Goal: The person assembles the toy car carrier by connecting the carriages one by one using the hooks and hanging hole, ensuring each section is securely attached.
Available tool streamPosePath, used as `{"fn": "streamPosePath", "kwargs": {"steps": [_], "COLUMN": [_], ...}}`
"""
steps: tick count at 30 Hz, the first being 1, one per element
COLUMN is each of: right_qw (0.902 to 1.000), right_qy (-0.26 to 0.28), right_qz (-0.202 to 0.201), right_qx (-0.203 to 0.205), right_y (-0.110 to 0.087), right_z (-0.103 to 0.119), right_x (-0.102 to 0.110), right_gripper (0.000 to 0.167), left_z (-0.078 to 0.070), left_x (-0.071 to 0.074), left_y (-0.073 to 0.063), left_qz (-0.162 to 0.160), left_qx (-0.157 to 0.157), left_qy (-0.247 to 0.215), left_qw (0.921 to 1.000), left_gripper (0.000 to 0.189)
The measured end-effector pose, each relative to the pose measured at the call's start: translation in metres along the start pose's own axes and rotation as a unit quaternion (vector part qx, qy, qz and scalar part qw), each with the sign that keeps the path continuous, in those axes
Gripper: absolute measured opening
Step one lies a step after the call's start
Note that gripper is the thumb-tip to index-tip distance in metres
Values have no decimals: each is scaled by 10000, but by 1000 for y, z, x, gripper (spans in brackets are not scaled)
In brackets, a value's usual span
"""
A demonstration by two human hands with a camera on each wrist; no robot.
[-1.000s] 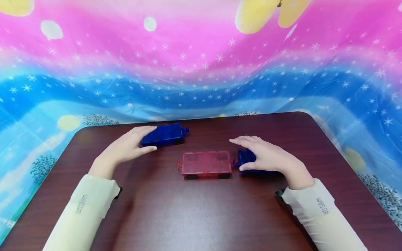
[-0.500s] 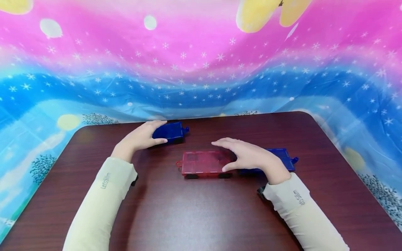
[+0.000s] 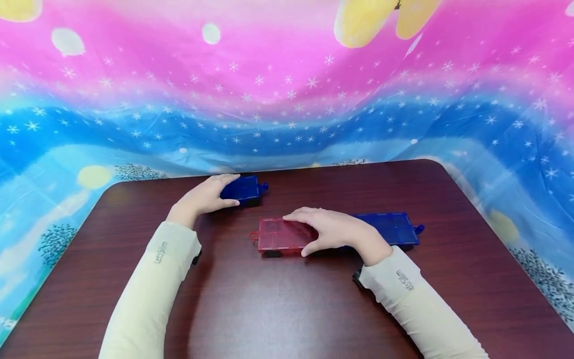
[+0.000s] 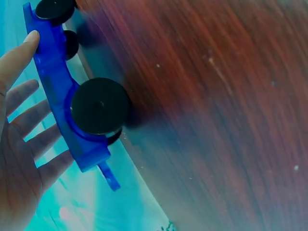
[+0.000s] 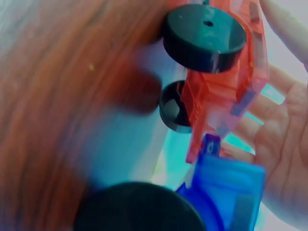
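At the back left, a flat blue toy wagon (image 3: 245, 189) stands on black wheels, its hitch to the right. My left hand (image 3: 204, 196) holds its left part, thumb along the near side and fingers at the far side; the left wrist view shows the thumb tip (image 4: 32, 36) against its edge. A see-through red toy wagon (image 3: 275, 235) stands nearer the middle. Over its right half lies my right hand (image 3: 329, 229), thumb at the near edge and fingers at the far edge. A second blue wagon (image 3: 394, 229) sits right behind it, their hitch pieces (image 5: 211, 144) overlapping.
The wagons stand on a dark reddish wooden table (image 3: 278, 309) with rounded far corners. A pink and blue patterned cloth (image 3: 287, 99) hangs just behind its far edge. Both forearms wear pale sleeves (image 3: 139, 294).
My right hand has moved left from the right blue wagon onto the red one. My left hand has moved right and slightly up along the back blue wagon. The wagons have stayed put.
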State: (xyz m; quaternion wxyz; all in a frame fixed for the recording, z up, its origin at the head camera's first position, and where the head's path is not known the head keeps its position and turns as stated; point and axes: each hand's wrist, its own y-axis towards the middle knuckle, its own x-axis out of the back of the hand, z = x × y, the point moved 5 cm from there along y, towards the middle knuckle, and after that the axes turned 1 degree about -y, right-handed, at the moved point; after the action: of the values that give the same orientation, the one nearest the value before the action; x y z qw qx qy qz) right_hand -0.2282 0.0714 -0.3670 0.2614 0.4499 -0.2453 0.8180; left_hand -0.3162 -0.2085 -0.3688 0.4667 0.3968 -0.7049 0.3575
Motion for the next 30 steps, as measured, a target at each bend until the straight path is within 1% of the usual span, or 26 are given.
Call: {"fn": "streamPosePath", "kwargs": {"steps": [6, 11, 18, 22, 30], "right_qw": [9998, 9994, 9994, 9995, 9998], "right_qy": [-190, -329, -336, -300, -202], "right_qz": [91, 50, -23, -25, -62], "right_qx": [-38, 8, 27, 20, 15], "right_y": [4, 3, 1, 0, -3], "right_z": [3, 3, 3, 2, 1], "right_x": [-3, -3, -2, -2, -2], "right_gripper": [81, 78, 75, 74, 73], "left_z": [8, 10, 6, 5, -4], "left_x": [0, 2, 3, 3, 5], "left_y": [-3, -5, -9, -13, -28], "left_qz": [44, 5, 3, 22, 87], "left_qx": [74, 75, -65, -72, -228], "left_qy": [-102, -48, 132, 180, 347], "left_qw": [9999, 10000, 9999, 9998, 9991], "left_gripper": [81, 81, 77, 75, 74]}}
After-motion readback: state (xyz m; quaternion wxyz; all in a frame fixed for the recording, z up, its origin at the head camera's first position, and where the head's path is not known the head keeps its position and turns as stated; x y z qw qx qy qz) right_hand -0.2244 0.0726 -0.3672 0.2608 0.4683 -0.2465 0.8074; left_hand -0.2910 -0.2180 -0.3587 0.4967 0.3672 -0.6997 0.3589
